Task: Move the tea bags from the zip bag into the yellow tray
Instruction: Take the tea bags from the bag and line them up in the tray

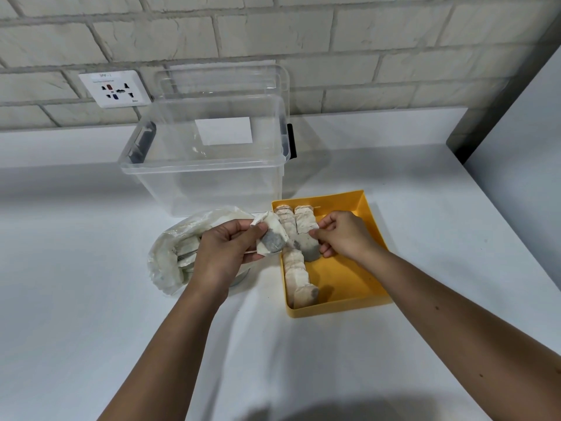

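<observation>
Our two forearms come in from the bottom edge over the white worktop (91, 299). Far left, on the brick wall: a white wall socket (114, 89).

Next, the zip bag (170, 256) lies crumpled on the worktop, mouth toward the tray, with more tea bags dimly visible inside. Our left hand (224, 250) is just beside and partly over it. The fingers are curled and pinch one tea bag (271, 238), lifted clear of the worktop between zip bag and tray.

Behind, at centre: a clear storage box (206, 165) with its lid propped against the wall.

Right of the left hand sits the yellow tray (358, 281). A long row (296, 268) of tea bags stands on edge along its left wall, running front to back. A short row (306, 229) stands beside it at the far end.

Our right hand (346, 235) is inside the tray, fingers curled, thumb and fingertips gripping the near end of the short row. We cannot tell how many bags it holds.
</observation>
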Available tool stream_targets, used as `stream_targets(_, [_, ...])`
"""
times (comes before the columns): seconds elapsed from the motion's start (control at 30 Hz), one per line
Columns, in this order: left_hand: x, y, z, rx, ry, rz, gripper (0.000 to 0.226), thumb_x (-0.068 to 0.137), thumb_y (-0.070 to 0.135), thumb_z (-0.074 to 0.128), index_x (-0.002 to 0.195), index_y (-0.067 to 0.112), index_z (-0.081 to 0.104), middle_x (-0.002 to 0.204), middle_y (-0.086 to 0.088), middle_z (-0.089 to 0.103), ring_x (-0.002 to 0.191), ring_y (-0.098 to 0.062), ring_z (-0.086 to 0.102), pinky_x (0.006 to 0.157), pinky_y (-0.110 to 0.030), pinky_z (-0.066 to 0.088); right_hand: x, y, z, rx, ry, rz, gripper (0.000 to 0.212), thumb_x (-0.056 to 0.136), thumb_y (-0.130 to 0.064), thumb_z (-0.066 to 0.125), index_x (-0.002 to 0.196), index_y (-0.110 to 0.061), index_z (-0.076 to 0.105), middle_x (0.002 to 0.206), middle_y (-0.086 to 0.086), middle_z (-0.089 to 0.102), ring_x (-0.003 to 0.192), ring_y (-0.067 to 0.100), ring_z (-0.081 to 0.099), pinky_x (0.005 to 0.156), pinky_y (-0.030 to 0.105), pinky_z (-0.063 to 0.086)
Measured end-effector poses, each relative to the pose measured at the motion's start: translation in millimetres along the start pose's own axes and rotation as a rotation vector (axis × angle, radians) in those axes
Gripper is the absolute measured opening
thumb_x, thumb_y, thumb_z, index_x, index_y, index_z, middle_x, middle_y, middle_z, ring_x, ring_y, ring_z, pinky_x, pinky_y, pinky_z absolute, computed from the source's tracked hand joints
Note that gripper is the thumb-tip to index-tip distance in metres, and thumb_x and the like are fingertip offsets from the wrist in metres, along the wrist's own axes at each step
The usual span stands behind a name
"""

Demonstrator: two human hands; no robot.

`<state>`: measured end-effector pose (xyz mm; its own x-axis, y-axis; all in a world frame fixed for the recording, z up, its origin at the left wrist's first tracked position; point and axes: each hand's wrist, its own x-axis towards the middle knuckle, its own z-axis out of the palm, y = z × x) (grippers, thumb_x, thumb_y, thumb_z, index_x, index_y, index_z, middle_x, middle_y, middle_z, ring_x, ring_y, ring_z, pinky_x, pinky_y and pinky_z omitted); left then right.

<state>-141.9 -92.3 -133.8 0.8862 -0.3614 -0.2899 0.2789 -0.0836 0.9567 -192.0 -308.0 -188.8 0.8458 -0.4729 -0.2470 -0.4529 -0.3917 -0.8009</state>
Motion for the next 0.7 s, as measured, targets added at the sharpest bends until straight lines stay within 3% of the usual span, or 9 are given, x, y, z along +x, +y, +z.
stream_targets(0.2, [1.8, -1.0, -1.1, -0.009, 0.007, -0.013, 0.011, 0.089, 0.012, 0.071, 0.097, 0.006, 0.074, 0.076, -0.001, 0.076, 0.065, -0.009, 0.07, 0.069, -0.027, 0.06, 3.3, 1.6, -2.4, 0.037, 0.031, -0.033, 0.012, 0.086, -0.019, 0.072, 0.089, -0.012, 0.062, 0.07, 0.01, 0.071, 0.057, 0.022, 0.068, 0.06, 0.029, 0.058])
stream_targets(0.37, [1.2, -1.4, -0.3, -0.015, 0.0, -0.006, 0.007, 0.089, 0.012, 0.07, 0.095, 0.007, 0.073, 0.069, 0.004, 0.073, 0.059, -0.005, 0.067, 0.067, -0.025, 0.06, 7.4, 1.8, -0.4, 0.049, 0.042, -0.05, 0.012, 0.086, -0.02, 0.072, 0.087, -0.015, 0.061, 0.069, 0.008, 0.071, 0.056, 0.02, 0.068, 0.059, 0.028, 0.058])
stream_targets(0.6, [0.5, -1.2, 1.4, -0.023, -0.017, -0.02, 0.007, 0.089, 0.014, 0.072, 0.092, 0.008, 0.075, 0.079, -0.005, 0.076, 0.069, -0.013, 0.071, 0.069, -0.027, 0.062, -12.8, -14.9, -8.7, 0.075, 0.154, -0.15, 0.03, 0.085, -0.033, 0.073, 0.105, -0.016, 0.06, 0.079, 0.004, 0.068, 0.056, 0.021, 0.066, 0.055, 0.034, 0.058])
stream_targets(0.7, [-2.2, -1.1, 4.9, -0.017, -0.044, -0.018, 0.01, 0.088, 0.013, 0.073, 0.092, 0.005, 0.073, 0.077, -0.006, 0.076, 0.069, -0.014, 0.072, 0.064, -0.024, 0.061, -34.9, -36.7, -10.5, 0.219, 0.09, -0.211, 0.025, 0.08, -0.039, 0.076, 0.095, -0.02, 0.069, 0.081, 0.0, 0.065, 0.056, 0.014, 0.061, 0.054, 0.03, 0.055])
